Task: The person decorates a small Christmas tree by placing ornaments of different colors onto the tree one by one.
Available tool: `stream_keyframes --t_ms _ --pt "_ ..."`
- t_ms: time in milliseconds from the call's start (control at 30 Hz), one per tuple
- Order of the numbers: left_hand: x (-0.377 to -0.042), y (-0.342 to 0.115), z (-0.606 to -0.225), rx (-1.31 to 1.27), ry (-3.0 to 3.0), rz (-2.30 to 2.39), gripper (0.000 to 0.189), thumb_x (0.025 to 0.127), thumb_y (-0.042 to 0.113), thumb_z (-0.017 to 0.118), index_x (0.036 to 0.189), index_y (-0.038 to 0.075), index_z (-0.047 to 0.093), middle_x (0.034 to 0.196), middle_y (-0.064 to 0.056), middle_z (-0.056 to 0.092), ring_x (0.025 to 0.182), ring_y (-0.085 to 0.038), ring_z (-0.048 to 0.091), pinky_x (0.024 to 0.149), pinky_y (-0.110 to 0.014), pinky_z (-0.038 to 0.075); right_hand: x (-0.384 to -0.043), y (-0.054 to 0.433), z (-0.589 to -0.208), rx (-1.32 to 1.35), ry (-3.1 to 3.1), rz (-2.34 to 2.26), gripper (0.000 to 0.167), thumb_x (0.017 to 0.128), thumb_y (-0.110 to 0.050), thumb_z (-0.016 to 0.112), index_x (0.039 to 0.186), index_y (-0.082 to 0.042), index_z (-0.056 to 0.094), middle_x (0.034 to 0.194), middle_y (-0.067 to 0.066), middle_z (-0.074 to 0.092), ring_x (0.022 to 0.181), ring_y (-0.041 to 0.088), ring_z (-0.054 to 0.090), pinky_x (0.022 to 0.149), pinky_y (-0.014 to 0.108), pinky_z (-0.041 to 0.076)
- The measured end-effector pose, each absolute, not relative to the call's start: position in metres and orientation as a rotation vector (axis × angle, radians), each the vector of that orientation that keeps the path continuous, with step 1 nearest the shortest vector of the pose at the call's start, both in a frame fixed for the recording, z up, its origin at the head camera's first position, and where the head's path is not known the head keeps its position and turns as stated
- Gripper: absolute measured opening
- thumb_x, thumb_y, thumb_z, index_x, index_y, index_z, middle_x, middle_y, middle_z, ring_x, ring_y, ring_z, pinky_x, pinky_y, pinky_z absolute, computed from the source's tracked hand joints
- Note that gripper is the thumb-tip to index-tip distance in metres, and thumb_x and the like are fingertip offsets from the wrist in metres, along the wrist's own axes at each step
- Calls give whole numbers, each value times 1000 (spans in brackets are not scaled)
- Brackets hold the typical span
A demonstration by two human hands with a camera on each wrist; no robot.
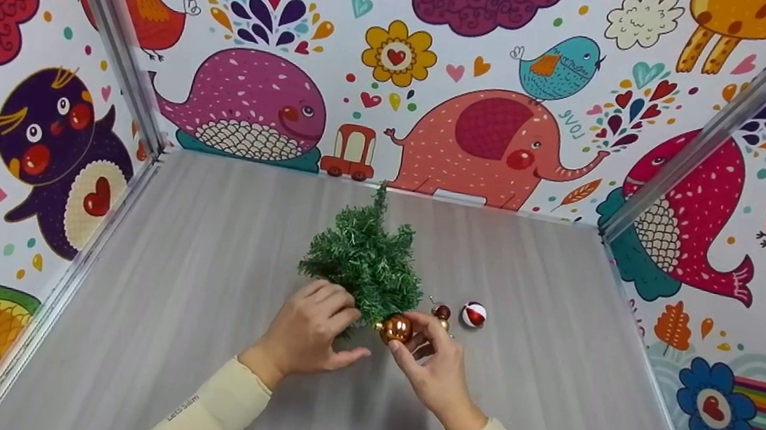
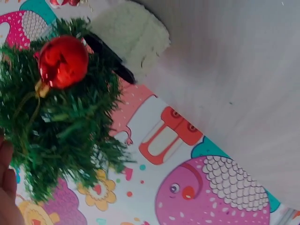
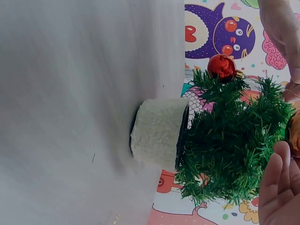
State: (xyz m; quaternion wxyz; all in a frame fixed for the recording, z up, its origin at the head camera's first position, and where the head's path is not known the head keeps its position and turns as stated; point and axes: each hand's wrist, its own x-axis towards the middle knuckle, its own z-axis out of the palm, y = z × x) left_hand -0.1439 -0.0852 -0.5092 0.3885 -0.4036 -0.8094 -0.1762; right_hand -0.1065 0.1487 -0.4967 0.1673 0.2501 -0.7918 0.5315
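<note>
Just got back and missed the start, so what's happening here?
A person's right hand holds a gold bauble close to a small green tree. The left hand is at the branches; its exact grip is unclear. A red bauble is already on the tree, while a red-and-white ball lies on the table beside smaller ornaments.

Green bristly artificial tree [image 1: 366,260] in pale round textured pot [image 3: 159,133], on grey wood-grain bench [image 1: 222,217]; cartoon-printed flat wall panel [image 1: 366,114] behind. Shiny red ball [image 3: 221,68] on tree's left side. Left hand [image 1: 311,327] at tree's front left. Shiny amber ball [image 1: 398,328] in right hand [image 1: 437,371], before tree's right side. Right of tree: small dark-red ball [image 1: 443,311], small gold ball [image 1: 443,323] just before it, red-and-white striped ball [image 1: 474,315] farther right
</note>
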Motion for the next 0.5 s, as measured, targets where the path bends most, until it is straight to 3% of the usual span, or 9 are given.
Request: stream_keyframes --t_ms 333,500 --pt "-143 -75 -511 -998 -2029 -462 10 77 18 79 77 12 72 83 -1 63 81 -21 61 79 -37 50 -106 148 -499 688 -2230 1593 37 81 4 77 115 5 63 90 6 70 66 18 63 53 35 54" --pt "-145 -77 -512 -992 -1989 -517 5 78 13 76 76 11 72 83 -1 63 80 -21 61 78 -37 51 -104 150 -504 669 -2256 1579 36 81 3 77 115 5 63 89 5 69 65 18 62 53 36 54"
